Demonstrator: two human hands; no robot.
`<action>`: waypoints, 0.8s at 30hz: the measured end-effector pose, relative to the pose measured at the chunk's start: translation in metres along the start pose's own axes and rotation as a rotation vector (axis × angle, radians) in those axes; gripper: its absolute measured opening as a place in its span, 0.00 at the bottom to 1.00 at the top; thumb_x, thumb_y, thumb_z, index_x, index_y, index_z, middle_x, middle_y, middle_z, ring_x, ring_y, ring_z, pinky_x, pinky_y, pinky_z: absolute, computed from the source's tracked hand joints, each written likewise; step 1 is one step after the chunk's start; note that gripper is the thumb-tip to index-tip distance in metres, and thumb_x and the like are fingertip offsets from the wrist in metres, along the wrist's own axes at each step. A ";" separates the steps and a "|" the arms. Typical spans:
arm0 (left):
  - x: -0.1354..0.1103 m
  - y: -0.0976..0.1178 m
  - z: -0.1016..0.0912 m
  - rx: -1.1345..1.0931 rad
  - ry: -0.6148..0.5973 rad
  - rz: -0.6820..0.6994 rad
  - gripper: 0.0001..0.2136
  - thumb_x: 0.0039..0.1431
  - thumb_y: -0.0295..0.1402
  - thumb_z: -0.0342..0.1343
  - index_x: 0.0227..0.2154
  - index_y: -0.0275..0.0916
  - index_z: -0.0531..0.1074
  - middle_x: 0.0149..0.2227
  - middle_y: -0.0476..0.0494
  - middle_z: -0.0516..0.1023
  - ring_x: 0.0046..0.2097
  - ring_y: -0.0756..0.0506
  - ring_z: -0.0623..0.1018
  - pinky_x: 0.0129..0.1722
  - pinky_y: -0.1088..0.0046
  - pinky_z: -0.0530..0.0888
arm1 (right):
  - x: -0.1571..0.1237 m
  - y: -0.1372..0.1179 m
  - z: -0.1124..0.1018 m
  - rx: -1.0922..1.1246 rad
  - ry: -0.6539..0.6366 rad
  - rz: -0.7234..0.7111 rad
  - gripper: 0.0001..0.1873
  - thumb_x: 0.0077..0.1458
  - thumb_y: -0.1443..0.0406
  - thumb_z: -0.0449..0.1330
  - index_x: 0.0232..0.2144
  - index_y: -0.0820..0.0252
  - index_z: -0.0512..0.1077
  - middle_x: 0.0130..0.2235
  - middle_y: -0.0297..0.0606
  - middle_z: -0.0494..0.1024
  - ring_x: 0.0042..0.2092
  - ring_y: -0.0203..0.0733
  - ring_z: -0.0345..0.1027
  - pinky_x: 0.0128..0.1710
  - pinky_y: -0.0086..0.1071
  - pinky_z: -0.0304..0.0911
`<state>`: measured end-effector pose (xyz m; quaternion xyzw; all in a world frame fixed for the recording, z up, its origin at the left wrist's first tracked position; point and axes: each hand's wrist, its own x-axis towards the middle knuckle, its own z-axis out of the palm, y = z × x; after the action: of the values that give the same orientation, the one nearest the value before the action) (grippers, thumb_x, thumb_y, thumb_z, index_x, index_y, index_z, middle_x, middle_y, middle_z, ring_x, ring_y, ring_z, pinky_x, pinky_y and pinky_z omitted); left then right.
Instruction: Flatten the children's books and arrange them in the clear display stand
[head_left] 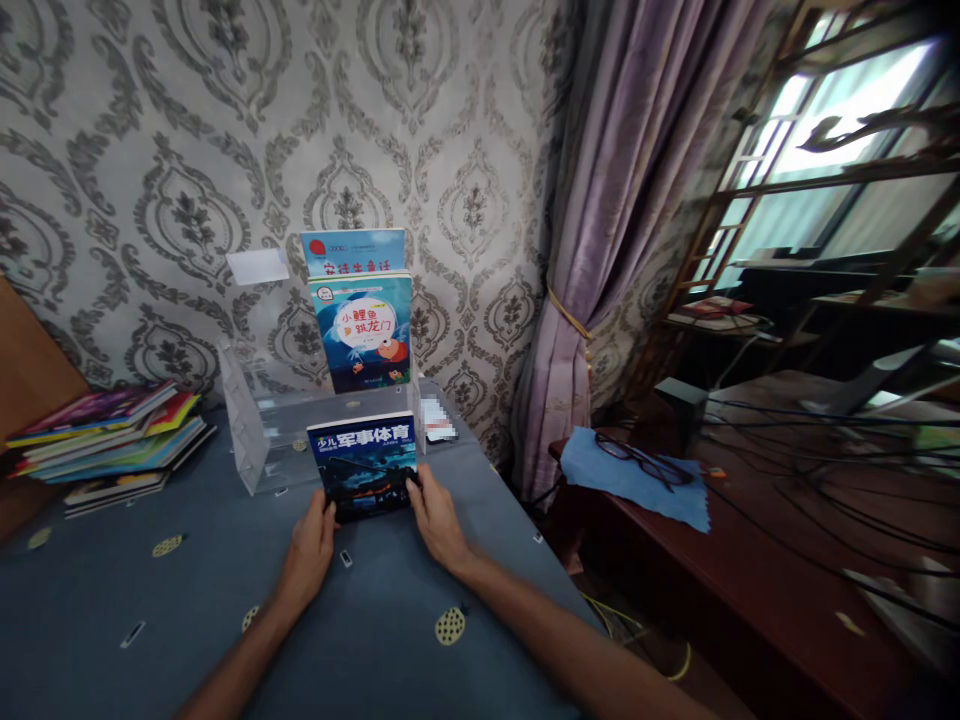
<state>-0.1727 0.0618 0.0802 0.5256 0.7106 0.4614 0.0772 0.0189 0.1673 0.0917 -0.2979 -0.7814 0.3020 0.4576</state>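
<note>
A dark blue book [367,475] with white title characters is held between both my hands, its cover facing me and tilted back. My left hand [309,545] grips its lower left edge, thumb on the front. My right hand [439,520] grips the right edge, fingers partly behind it. Just behind stands a clear acrylic book rack [251,440] with tiers. On its upper tiers, toward the right, a teal book [367,345] with a fish picture stands in front of a light blue book [352,245]. Whether the dark book touches the rack, I cannot tell.
Stacked books [112,440] lie at the left of the cloth-covered table [187,620]. A small card or packet [437,418] lies right of the rack. Beyond a gap, a reddish desk [660,560] carries glasses [645,460] on a blue cloth [592,470] and tangled cables [817,480].
</note>
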 end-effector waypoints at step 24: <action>0.085 0.033 -0.001 0.044 0.223 0.212 0.10 0.67 0.40 0.40 0.36 0.41 0.62 0.31 0.46 0.71 0.36 0.43 0.77 0.38 0.67 0.72 | 0.085 0.000 -0.004 0.026 0.125 -0.179 0.13 0.66 0.61 0.43 0.44 0.58 0.64 0.40 0.43 0.73 0.42 0.44 0.67 0.45 0.37 0.63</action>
<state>-0.1878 0.1312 0.1366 0.5448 0.6651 0.5068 -0.0629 -0.0118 0.2313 0.1392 -0.2391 -0.7709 0.2508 0.5344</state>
